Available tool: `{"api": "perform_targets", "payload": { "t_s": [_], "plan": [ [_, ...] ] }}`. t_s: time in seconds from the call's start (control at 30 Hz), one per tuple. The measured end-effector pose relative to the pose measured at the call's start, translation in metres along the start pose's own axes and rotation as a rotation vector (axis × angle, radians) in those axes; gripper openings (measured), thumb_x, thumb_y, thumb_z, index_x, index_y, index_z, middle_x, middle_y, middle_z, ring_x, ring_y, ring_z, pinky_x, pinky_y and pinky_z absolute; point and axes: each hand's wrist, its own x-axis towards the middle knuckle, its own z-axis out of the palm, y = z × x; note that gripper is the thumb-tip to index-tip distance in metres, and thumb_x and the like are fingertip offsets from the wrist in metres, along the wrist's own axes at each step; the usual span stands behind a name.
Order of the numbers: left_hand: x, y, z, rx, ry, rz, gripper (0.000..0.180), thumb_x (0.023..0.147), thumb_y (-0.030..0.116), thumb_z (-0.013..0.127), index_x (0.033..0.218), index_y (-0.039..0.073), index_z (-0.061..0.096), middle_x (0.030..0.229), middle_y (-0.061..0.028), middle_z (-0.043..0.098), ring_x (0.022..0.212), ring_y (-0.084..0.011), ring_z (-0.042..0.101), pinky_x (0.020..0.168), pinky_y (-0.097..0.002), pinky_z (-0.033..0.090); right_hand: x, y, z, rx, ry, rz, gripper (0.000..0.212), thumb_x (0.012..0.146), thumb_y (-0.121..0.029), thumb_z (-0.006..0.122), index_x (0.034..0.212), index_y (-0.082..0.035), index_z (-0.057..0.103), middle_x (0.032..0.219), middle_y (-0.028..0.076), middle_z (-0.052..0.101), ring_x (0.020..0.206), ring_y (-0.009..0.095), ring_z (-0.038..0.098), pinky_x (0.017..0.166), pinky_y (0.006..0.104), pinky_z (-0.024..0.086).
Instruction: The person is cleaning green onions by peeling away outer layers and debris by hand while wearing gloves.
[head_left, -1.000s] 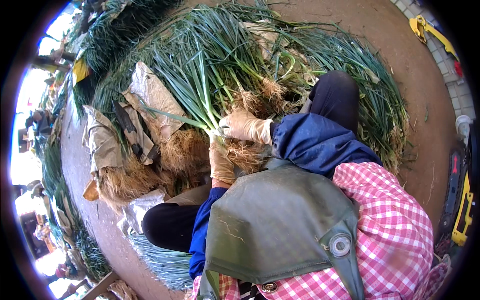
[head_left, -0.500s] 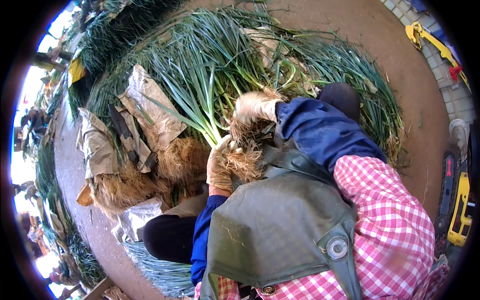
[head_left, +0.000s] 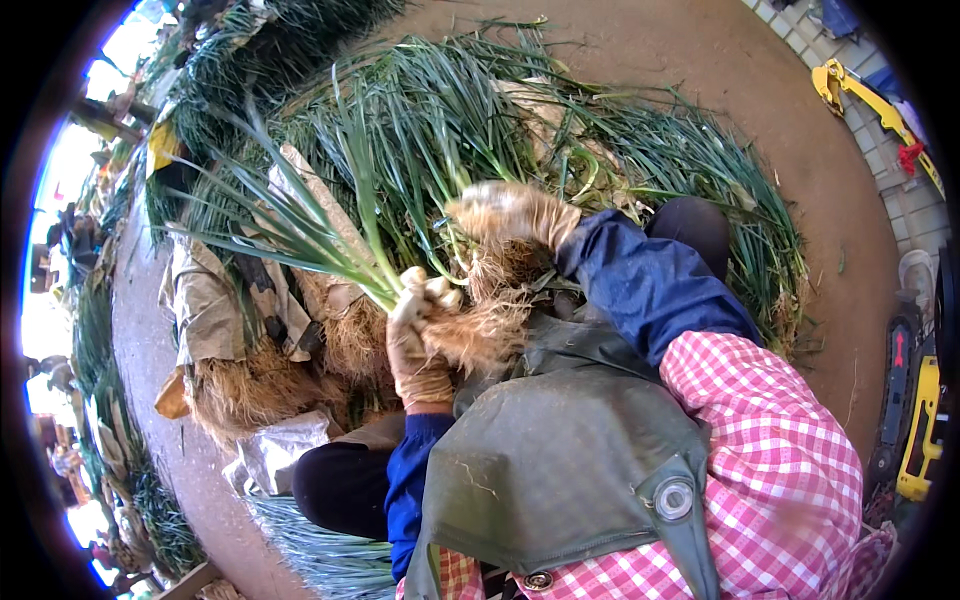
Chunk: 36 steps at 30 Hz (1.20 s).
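Observation:
My left hand [head_left: 418, 352], in a tan glove, is closed round the white stems of a few green onions [head_left: 352, 262]. Their leaves fan out up and to the left, and their hairy roots [head_left: 482, 335] stick out on the right side of the fist. My right hand [head_left: 530, 215], gloved too, is over the near edge of a big heap of green onions [head_left: 440, 110]. Motion smears its fingers, so I cannot see whether it grips anything. Brown roots [head_left: 503, 265] lie just below it.
To the left lie bundles wrapped in brown paper [head_left: 212, 315], roots toward me. A silvery sheet [head_left: 285, 445] is by my left knee. More green onions [head_left: 325, 535] lie behind that knee. A yellow toy-like digger arm [head_left: 880, 105] and a yellow-black machine part [head_left: 918, 430] stand far right.
My left hand has moved slightly left and down with the green onions, whose leaves now swing further left. My right hand has shifted a little and is still blurred.

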Motion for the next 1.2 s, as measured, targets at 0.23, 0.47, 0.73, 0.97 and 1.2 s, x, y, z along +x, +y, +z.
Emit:
{"api": "perform_targets", "payload": {
  "t_s": [0.23, 0.47, 0.73, 0.97, 1.2],
  "plan": [
    [0.028, -0.071, -0.094, 0.083, 0.216, -0.262, 0.024, 0.083, 0.004, 0.056, 0.105, -0.003, 0.061, 0.089, -0.0076, 0.064, 0.077, -0.0198, 0.062, 0.068, -0.0277, 0.051, -0.015, 0.085, 0.005, -0.379, -0.026, 0.048, 0.019, 0.090, -0.015, 0.060, 0.099, 0.001, 0.061, 0.091, 0.009, 0.064, 0.088, 0.019, 0.059, 0.083, 0.0318, 0.046],
    [0.022, -0.068, -0.087, 0.013, 0.129, -0.275, 0.029, 0.087, 0.008, 0.059, 0.114, -0.003, 0.055, 0.094, -0.0126, 0.065, 0.082, -0.0236, 0.064, 0.070, -0.0348, 0.054, -0.019, 0.091, 0.057, -0.509, 0.164, 0.095, 0.019, 0.086, -0.021, 0.065, 0.091, -0.003, 0.062, 0.079, 0.004, 0.062, 0.070, 0.015, 0.058, 0.057, 0.0302, 0.049],
    [0.020, -0.065, -0.087, 0.105, 0.267, -0.213, 0.021, 0.083, 0.005, 0.060, 0.103, -0.003, 0.060, 0.085, -0.0097, 0.064, 0.070, -0.0208, 0.064, 0.061, -0.0315, 0.054, -0.020, 0.072, 0.033, -0.282, 0.522, 0.179, 0.028, 0.086, -0.021, 0.058, 0.103, 0.001, 0.062, 0.090, 0.010, 0.067, 0.065, 0.019, 0.059, 0.049, 0.0314, 0.045],
    [0.011, -0.061, -0.073, 0.187, 0.286, -0.190, 0.021, 0.080, -0.002, 0.059, 0.101, -0.003, 0.059, 0.085, -0.0110, 0.063, 0.070, -0.0222, 0.064, 0.061, -0.0315, 0.054, -0.011, 0.040, 0.047, -0.046, 0.474, 0.081, 0.039, 0.087, -0.036, 0.062, 0.108, -0.003, 0.060, 0.061, -0.006, 0.044, 0.047, 0.005, 0.038, 0.043, 0.0187, 0.032],
    [0.013, -0.062, -0.074, 0.280, 0.354, -0.197, 0.015, 0.079, 0.004, 0.064, 0.092, -0.004, 0.065, 0.072, -0.0089, 0.063, 0.058, -0.0180, 0.060, 0.054, -0.0273, 0.049, 0.021, 0.069, 0.045, -0.001, 0.348, 0.161, 0.025, 0.091, -0.027, 0.060, 0.093, -0.002, 0.063, 0.069, 0.002, 0.057, 0.055, 0.014, 0.053, 0.053, 0.0264, 0.047]
  ]
}}
